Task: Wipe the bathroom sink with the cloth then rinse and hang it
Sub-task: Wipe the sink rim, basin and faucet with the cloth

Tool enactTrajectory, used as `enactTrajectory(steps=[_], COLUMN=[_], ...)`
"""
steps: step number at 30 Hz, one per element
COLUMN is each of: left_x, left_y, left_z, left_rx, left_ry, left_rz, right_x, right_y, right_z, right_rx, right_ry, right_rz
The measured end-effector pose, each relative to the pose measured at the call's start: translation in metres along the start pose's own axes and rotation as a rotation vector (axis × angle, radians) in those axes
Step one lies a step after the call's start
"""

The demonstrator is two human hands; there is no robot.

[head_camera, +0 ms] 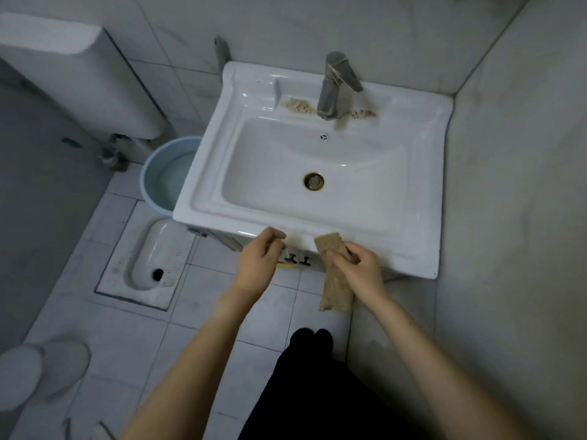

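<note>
A white ceramic sink (254, 214) stands against the tiled wall, with a metal faucet (332, 87) at its back and a brass-ringed drain (313, 181) in the basin. Brownish grime patches (298, 105) lie on the ledge on both sides of the faucet base. My right hand (357, 265) grips a tan folded cloth (336, 284) at the sink's front rim; the cloth hangs down below the rim. My left hand (259, 262) hovers just left of it at the front edge, fingers loosely curled and holding nothing.
A light blue bucket (158, 176) sits on the floor left of the sink. A squat toilet pan (152, 258) is set into the floor tiles, with a white cistern (79, 81) above. A tiled wall (514, 217) closes the right side. A grey slipper (35, 373) lies bottom left.
</note>
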State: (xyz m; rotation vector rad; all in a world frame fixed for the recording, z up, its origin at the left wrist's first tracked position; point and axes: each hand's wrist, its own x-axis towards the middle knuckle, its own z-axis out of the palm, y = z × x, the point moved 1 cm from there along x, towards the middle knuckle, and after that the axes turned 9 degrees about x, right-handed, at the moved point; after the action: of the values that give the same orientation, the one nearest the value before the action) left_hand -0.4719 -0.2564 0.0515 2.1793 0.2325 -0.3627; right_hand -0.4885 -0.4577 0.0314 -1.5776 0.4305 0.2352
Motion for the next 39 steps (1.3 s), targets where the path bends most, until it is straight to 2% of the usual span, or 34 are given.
enactTrajectory(steps=[3, 7, 11, 15, 18, 21, 24, 28, 32, 36, 39], left_x=[-0.062, -0.151, -0.246, -0.321, -0.35, -0.359, -0.364, -0.378, -0.402, -0.412, -0.394], left_y=[-0.036, -0.117, -0.184, -0.21, -0.215, -0.225, -0.246, -0.293, -0.352, -0.41, -0.435], left_z=[-0.016, -0.022, -0.013, 0.002, -0.003, -0.026, -0.053, -0.085, -0.124, -0.188, -0.248], left_rx=[-0.15, -0.232, -0.396, -0.569, -0.62, -0.665, -0.676, -0.692, -0.704, -0.696, -0.663], left_ry=[0.041, 0.096, 0.277, 0.424, 0.537, 0.674, 0.736, 0.75, 0.689, 0.679, 0.651], left_rz=[-0.13, -0.396, -0.697, -0.87, -0.911, -0.89, -0.861, -0.88, -0.947, -0.976, -0.913], right_x=[-0.014, -0.032, -0.053, -0.076, -0.098, -0.11, -0.114, -0.113, -0.124, -0.143, -0.149], right_y=[-0.005, 0.004, 0.036, 0.052, 0.045, 0.035, 0.032, 0.043, 0.068, 0.074, 0.055], right_z=[0.017, 0.041, 0.054, 0.071, 0.098, 0.134, 0.178, 0.242, 0.299, 0.357, 0.399], right_rx=[-0.05, -0.196, -0.306, -0.297, -0.288, -0.28, -0.296, -0.31, -0.264, -0.194, -0.169], right_ry=[-0.065, -0.254, -0.397, -0.499, -0.555, -0.62, -0.678, -0.655, -0.533, -0.451, -0.443], right_rz=[-0.053, -0.079, 0.01, 0.135, 0.109, 0.063, 0.029, -0.009, 0.089, 0.159, 0.148])
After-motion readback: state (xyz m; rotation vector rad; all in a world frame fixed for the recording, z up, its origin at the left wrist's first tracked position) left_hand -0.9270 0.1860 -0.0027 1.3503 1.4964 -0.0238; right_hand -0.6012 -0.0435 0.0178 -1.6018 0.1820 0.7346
